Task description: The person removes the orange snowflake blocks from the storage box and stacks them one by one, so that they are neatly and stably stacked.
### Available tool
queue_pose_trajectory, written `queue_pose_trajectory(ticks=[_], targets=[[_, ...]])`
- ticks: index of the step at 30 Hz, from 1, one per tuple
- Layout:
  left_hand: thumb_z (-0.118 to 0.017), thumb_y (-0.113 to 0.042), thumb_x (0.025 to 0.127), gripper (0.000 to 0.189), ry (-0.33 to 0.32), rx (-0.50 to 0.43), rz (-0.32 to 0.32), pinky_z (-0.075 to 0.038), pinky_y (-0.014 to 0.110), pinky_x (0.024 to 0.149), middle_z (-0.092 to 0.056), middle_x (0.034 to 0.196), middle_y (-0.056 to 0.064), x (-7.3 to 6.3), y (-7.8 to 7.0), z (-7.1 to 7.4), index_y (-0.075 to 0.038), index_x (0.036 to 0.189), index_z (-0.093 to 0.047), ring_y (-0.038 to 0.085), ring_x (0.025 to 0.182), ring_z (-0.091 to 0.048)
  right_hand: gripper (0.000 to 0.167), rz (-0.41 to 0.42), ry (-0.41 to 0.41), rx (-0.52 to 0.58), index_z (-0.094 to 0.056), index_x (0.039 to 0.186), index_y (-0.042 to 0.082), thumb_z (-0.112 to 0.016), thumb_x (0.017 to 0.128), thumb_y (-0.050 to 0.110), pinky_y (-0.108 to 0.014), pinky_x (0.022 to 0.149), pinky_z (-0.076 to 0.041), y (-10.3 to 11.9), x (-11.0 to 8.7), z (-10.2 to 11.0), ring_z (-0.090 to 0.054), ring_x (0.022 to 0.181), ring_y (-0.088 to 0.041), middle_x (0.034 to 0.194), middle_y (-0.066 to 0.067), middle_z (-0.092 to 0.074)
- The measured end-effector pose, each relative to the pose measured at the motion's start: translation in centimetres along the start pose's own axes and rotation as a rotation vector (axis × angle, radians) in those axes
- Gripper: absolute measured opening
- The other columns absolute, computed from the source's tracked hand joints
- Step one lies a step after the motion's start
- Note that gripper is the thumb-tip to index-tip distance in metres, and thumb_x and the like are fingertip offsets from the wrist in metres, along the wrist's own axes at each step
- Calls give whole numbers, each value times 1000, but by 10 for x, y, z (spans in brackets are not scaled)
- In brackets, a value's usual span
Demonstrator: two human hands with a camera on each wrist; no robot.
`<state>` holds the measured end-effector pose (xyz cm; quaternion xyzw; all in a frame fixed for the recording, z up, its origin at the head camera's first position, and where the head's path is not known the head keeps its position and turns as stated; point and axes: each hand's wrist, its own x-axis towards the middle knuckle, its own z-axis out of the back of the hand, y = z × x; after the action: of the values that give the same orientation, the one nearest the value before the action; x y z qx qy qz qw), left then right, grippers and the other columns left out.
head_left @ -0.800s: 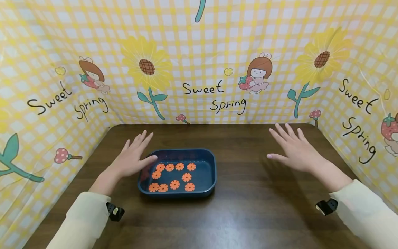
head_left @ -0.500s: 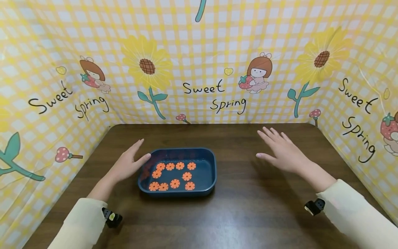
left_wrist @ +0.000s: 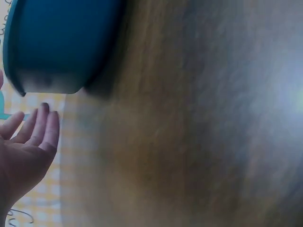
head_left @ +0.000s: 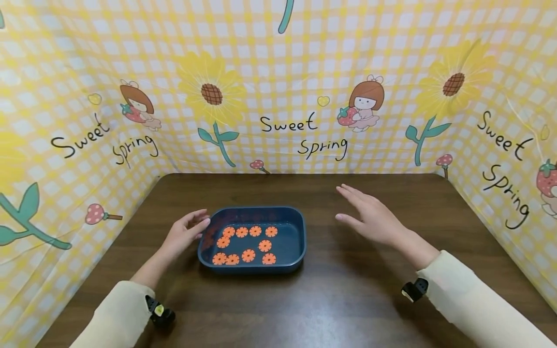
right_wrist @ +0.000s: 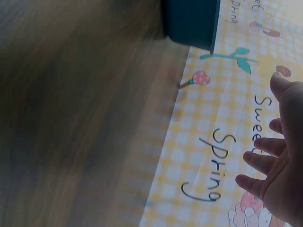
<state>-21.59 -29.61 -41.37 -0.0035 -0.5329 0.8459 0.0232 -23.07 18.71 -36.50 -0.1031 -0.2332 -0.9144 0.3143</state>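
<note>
On the brown table sits a dark blue rectangular tray (head_left: pixel 278 267), left of the middle. Several orange flower-shaped discs (head_left: pixel 248 255) lie flat on its floor. My left hand (head_left: pixel 183 236) is beside the tray's left end, fingers slightly bent and thumb close to the rim. The left wrist view shows a gap between those fingers (left_wrist: pixel 41 124) and the tray's end wall. To the right of the tray my right hand (head_left: pixel 370 217) hovers over the table, palm turned toward it, fingers extended and holding nothing.
The brown wooden table (head_left: pixel 330 299) has a rounded far edge. A yellow checked cloth (head_left: pixel 287 72) with printed sunflowers and lettering rises behind it and along both sides. Each wrist wears a small black device (head_left: pixel 415 290).
My left hand has lowered to the tray's left end, its fingers bending. The right hand has moved left toward the tray. Tray and discs keep their place on the table.
</note>
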Motion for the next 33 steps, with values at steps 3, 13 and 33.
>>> queue_pose_trajectory(ticks=[3, 13, 33], targets=[[-61, -37, 97, 66, -25, -118, 83, -51, 22, 79, -52, 132, 17, 0, 4, -4, 1, 146, -39, 4, 101, -54, 70, 7, -25, 59, -35, 151, 11, -60, 95, 45, -51, 108, -31, 6, 4, -8, -34, 138, -28, 152, -11, -36], [-67, -27, 94, 60, -55, -289, 183, -50, 24, 83, -52, 115, 0, -2, 8, -11, -3, 145, -44, 7, 100, -52, 48, 79, -147, 301, -55, 136, 6, -66, 95, 28, -44, 93, -49, 34, 31, -36, -56, 117, -24, 132, -9, -58], [-70, -19, 91, 62, -17, -478, 210, -52, 36, 87, -57, 122, 10, -3, 12, -15, -2, 145, -43, 19, 99, -64, 26, -14, 108, 486, -68, 116, 8, -69, 93, 19, -31, 83, -52, 73, 78, -91, -62, 94, -9, 108, -2, -68]])
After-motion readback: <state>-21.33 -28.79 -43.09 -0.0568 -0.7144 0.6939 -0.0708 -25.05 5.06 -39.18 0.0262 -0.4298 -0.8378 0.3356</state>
